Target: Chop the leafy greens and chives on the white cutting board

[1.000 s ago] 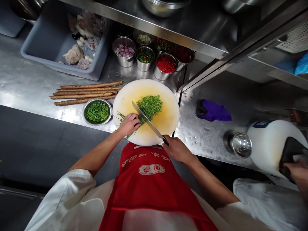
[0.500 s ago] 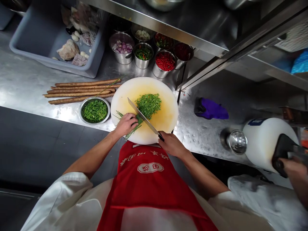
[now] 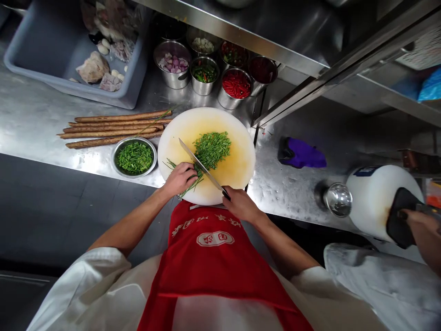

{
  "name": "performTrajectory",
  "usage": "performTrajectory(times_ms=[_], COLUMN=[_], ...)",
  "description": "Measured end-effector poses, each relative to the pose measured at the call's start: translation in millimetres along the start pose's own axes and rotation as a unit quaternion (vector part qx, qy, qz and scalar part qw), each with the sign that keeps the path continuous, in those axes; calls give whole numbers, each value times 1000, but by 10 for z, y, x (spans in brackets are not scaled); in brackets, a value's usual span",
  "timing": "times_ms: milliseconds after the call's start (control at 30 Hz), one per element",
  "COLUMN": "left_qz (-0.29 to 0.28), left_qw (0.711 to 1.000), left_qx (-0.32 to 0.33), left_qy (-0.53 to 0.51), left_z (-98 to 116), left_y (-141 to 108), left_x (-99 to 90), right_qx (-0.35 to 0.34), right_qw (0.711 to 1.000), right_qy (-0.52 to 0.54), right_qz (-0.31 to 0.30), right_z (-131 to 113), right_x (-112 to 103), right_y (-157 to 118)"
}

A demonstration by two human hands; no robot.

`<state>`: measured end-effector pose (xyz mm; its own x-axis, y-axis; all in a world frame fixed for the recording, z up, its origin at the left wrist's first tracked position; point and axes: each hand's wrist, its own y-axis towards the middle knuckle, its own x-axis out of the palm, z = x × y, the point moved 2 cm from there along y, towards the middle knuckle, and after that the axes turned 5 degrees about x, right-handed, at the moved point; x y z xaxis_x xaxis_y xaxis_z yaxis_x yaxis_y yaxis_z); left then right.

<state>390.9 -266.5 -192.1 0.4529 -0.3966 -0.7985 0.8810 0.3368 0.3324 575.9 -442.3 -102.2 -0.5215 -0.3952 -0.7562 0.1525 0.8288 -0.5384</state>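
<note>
A round white cutting board (image 3: 241,170) with a yellow-stained middle lies at the counter's edge. My left hand (image 3: 180,179) presses curled fingers on a bunch of long green stalks (image 3: 195,183) at the board's lower left. The handle of a long knife (image 3: 201,166) is in my right hand (image 3: 241,203); its blade slants up and left, beside my left fingertips. Against the blade's far side rests a pile of chopped green pieces (image 3: 212,148). A metal bowl (image 3: 134,157) of chopped greens stands left of the board.
Brown sticks (image 3: 113,131) lie at left, below a grey bin (image 3: 69,85). Metal pots of shallots (image 3: 173,63) and red chillies (image 3: 236,85) stand behind. A purple cloth (image 3: 305,154) and a small bowl (image 3: 338,199) are at right, near another person's hand (image 3: 422,225).
The knife and my right hand have shifted slightly left. The other person's hand and the black object in it have moved a little left. The whole view has shifted slightly.
</note>
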Motion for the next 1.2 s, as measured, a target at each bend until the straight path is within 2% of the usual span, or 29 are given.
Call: performTrajectory(times_ms=[133, 233, 400, 467, 533, 600, 700, 833, 900, 1000, 1100, 1200], left_qz=[-18, -37, -40, -40, -34, -24, -16, -29, -31, -23, -16, 0], left_qw=[999, 996, 997, 997, 997, 997, 996, 996, 997, 999, 999, 999], left_qx=[4, -3, 5, 8, 11, 14, 12, 8, 8, 10, 19, 15], left_qy=[43, 77, 71, 69, 71, 76, 82, 79, 64, 45, 39, 34], left_z=[38, 66, 55, 50, 55, 62, 57, 23, 10, 8, 21, 21], left_y=[-76, -97, -70, -68, -83, -113, -158, -168, -155, -144, -159, -194], left_x=[-21, 32, 91, 85, 64, 33, -5, 1, 28, 62, 50, -15], right_qx=[-2, 8, 27, 13, -4, -15, -12, 9, 17, 32, 18, 7], right_qw=[1000, 999, 999, 1000, 1000, 1000, 1000, 999, 999, 999, 1000, 1000], right_qy=[8, -2, -24, -16, -6, 2, 3, 9, 4, -9, 12, 23], right_qz=[-24, -45, -31, -17, -5, 3, 5, -35, -43, -32, -13, 3], right_z=[57, 52, -44, -73, -79, -64, -32, -25, -47, -106, -163, -158], right_x=[-109, -66, 148, 180, 157, 97, -10, -46, 19, 170, 254, 210], right_y=[-387, -476, -67, 92, 134, 43, -247, -522, -476, -215, 15, -21])
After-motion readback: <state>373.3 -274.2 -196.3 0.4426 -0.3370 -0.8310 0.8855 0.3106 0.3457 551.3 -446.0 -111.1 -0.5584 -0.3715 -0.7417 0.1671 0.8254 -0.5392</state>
